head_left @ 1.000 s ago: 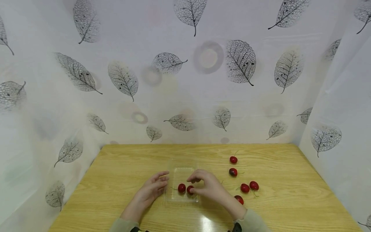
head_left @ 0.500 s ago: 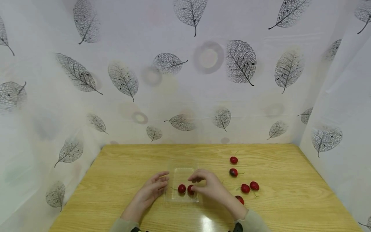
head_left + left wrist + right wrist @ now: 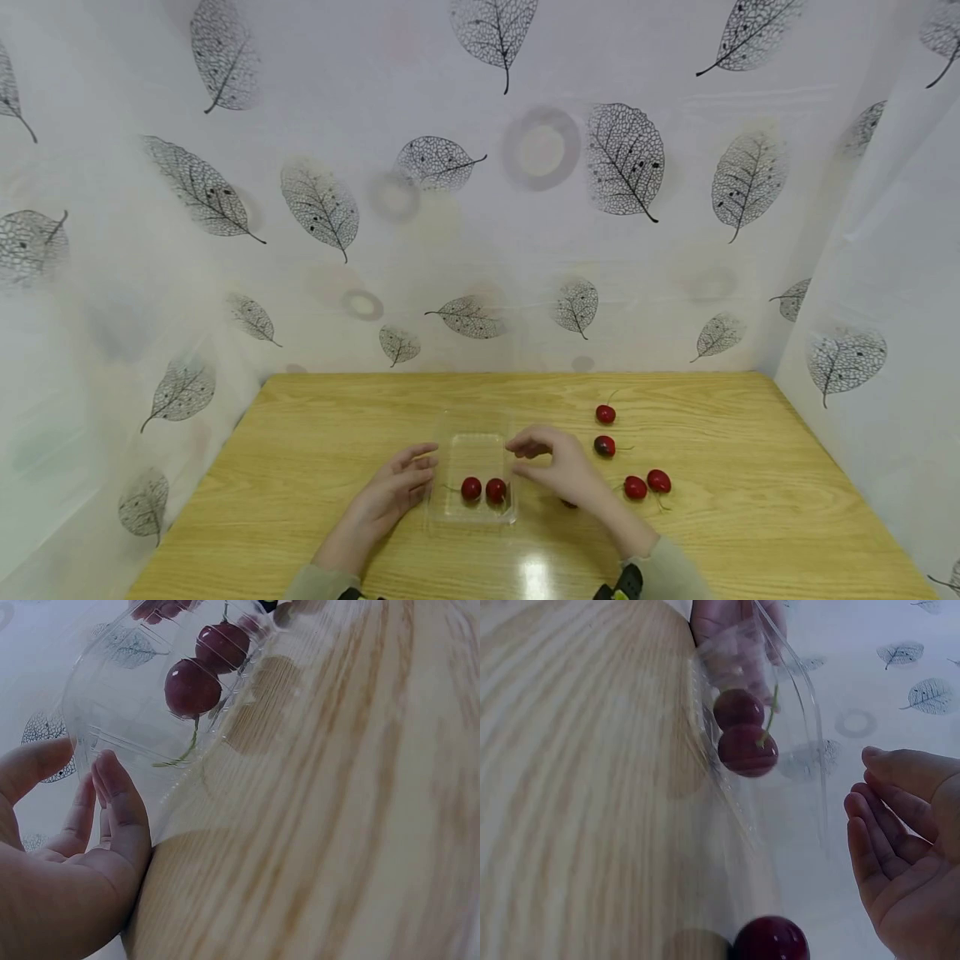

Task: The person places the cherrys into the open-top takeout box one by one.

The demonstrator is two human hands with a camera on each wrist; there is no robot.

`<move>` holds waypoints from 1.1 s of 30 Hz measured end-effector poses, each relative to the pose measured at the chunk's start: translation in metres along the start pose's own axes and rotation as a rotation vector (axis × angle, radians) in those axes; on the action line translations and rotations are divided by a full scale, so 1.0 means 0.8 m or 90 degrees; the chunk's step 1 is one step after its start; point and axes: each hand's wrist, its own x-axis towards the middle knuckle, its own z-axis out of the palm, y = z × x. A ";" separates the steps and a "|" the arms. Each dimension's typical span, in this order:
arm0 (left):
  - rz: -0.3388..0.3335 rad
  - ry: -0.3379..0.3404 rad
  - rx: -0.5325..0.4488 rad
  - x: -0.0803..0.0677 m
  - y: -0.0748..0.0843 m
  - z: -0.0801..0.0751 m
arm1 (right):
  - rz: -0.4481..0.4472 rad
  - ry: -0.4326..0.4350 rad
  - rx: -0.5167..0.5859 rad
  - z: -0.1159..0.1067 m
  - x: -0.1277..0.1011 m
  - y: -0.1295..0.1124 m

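Two dark red cherries (image 3: 471,489) sit side by side near the front of a clear plastic box (image 3: 472,521), their green stems attached. My left hand (image 3: 393,489) stays at the box's left side; in the left wrist view its fingertips (image 3: 112,769) are right at the clear wall. Beside the right wall, my right hand (image 3: 557,462) has its thumb and fingers apart with nothing between them. In the right wrist view, another cherry (image 3: 772,941) lies on the table outside the box; in the head view the right forearm mostly hides it.
Several loose cherries lie right of my right hand, including a rear cherry (image 3: 605,413), a darker cherry (image 3: 604,446) and a pair with one cherry (image 3: 658,480) slightly farther right. Patterned white sheeting (image 3: 480,233) encloses the wooden table (image 3: 337,408) at the back and sides.
My right hand has let go of the right-hand cherry in the box and drawn back rightward past the wall. Its forearm now covers a table cherry seen before. The left hand is still.
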 end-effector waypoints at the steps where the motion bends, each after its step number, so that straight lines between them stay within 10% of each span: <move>1: 0.000 0.000 0.000 0.000 0.000 0.000 | -0.001 0.005 -0.003 -0.004 0.000 0.001; 33: -0.006 -0.004 -0.008 -0.001 0.001 0.002 | 0.121 0.137 -0.037 -0.108 -0.049 0.028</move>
